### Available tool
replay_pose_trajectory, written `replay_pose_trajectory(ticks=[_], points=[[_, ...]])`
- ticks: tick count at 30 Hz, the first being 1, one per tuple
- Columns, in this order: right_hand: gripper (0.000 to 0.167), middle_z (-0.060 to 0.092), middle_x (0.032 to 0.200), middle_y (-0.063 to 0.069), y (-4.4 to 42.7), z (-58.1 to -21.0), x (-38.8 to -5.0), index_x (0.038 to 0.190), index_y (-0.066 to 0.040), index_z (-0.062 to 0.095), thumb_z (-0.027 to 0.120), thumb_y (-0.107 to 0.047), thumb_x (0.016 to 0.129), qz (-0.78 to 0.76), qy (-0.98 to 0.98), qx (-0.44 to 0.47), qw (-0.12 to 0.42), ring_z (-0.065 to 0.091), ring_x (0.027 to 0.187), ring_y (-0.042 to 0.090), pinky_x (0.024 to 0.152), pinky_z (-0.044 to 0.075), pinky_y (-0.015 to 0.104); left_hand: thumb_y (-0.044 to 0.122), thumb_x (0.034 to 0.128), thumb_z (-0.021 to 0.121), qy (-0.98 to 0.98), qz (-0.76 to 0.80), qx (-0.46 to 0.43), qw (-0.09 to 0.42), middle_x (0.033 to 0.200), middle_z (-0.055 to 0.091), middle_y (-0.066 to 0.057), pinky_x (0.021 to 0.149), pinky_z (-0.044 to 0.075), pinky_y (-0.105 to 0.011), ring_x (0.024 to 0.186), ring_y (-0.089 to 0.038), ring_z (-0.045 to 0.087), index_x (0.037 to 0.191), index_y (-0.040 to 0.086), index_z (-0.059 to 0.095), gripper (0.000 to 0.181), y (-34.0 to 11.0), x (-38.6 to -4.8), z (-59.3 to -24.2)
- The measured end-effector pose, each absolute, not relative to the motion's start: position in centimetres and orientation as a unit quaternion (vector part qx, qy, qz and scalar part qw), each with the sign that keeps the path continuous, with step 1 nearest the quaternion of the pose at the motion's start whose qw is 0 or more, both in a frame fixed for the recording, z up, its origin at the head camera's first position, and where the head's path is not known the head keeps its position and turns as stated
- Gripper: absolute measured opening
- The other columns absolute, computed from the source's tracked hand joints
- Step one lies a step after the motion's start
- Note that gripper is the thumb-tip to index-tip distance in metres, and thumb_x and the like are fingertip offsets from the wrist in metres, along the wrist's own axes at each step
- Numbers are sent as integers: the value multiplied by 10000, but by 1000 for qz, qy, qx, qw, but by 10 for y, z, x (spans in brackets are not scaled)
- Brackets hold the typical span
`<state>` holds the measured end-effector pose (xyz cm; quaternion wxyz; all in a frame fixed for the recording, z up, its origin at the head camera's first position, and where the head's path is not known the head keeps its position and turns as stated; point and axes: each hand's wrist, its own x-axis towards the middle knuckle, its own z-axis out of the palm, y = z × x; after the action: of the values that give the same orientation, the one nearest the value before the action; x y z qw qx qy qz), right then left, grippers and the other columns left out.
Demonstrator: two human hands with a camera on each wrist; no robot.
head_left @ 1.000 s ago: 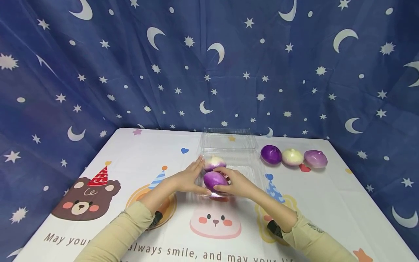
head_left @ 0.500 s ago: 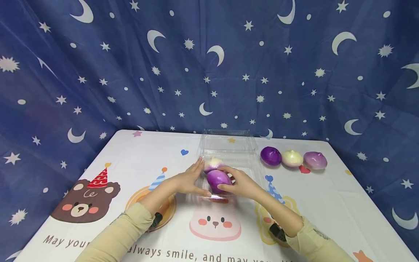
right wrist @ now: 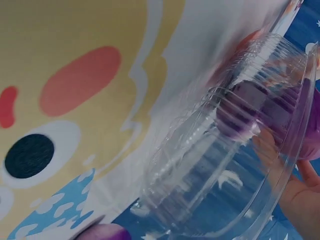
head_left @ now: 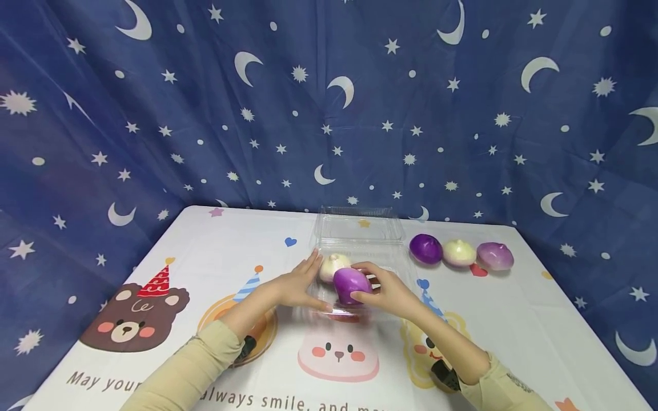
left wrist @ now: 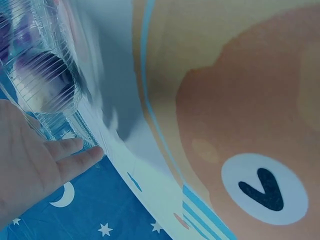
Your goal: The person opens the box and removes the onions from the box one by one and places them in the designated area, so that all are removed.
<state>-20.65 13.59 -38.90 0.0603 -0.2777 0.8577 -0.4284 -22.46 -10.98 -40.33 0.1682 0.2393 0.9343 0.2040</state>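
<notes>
A clear plastic clamshell box (head_left: pixel 388 268) stands with its lid (head_left: pixel 354 225) folded back toward the curtain. My right hand (head_left: pixel 388 290) grips a glossy purple onion (head_left: pixel 352 285), thumb in front and fingers behind, over the box's left part. Behind that lies a white-and-purple onion (head_left: pixel 334 266), also visible through the box wall in the left wrist view (left wrist: pixel 45 85). In the right wrist view, another purple onion (right wrist: pixel 242 107) shows through the plastic, below the gripped one. My left hand (head_left: pixel 295 286) rests along the box's left side, fingers spread and straight.
Right of the box, a dark purple onion (head_left: pixel 425 249), a pale whitish onion (head_left: pixel 459 253) and a light purple onion (head_left: pixel 495 256) lie in a row. A printed cloth (head_left: pixel 221 240) covers the table. A starry blue curtain (head_left: pixel 288 85) hangs behind the far edge.
My right hand has shifted right with the purple onion, which has turned more upright. The white-and-purple onion behind has turned, showing more white. The left hand has stayed at the box's side.
</notes>
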Motion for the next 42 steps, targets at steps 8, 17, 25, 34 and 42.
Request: replay_pose_trajectory(ticks=[8, 17, 25, 34, 42], points=[[493, 556, 1262, 243, 145, -383, -205, 1266, 0, 494, 703, -115, 834, -457, 850, -259, 32, 639, 1022, 383, 785, 576, 303, 578, 766, 680, 934, 198, 240, 174, 1579, -135, -148, 1166, 185, -495, 1450, -399, 46, 1507, 14, -10, 1159, -110, -221, -399], [608, 529, 1260, 290, 158, -379, -206, 1412, -61, 368, 653, -105, 877, -464, 843, -269, 28, 635, 1019, 369, 786, 573, 285, 581, 770, 676, 932, 202, 246, 172, 1574, -155, -155, 1174, 153, -489, 1449, -401, 26, 1503, 10, -34, 1169, -110, -226, -399], [570, 422, 1411, 237, 167, -377, -205, 1421, -78, 391, 619, -110, 900, -466, 840, -279, 19, 611, 1034, 352, 780, 571, 282, 599, 760, 674, 933, 198, 245, 175, 1575, -158, -141, 1175, 158, -485, 1454, -386, 24, 1505, 19, -39, 1183, -109, -227, -401], [549, 442, 1367, 246, 177, -373, -206, 1402, -110, 395, 611, -129, 897, -485, 834, -263, 16, 616, 1024, 364, 778, 574, 375, 590, 761, 680, 932, 203, 242, 178, 1578, -162, -126, 1168, 173, -500, 1457, -377, 17, 1510, 28, -23, 1170, -109, -226, -403], [528, 489, 1288, 303, 184, -374, -207, 1388, -104, 353, 589, -198, 926, -489, 838, -243, 0, 633, 1022, 381, 831, 551, 481, 593, 757, 682, 932, 211, 239, 176, 1580, -157, -122, 1167, 178, -503, 1459, -373, 18, 1511, 32, -20, 1173, -108, -225, -406]])
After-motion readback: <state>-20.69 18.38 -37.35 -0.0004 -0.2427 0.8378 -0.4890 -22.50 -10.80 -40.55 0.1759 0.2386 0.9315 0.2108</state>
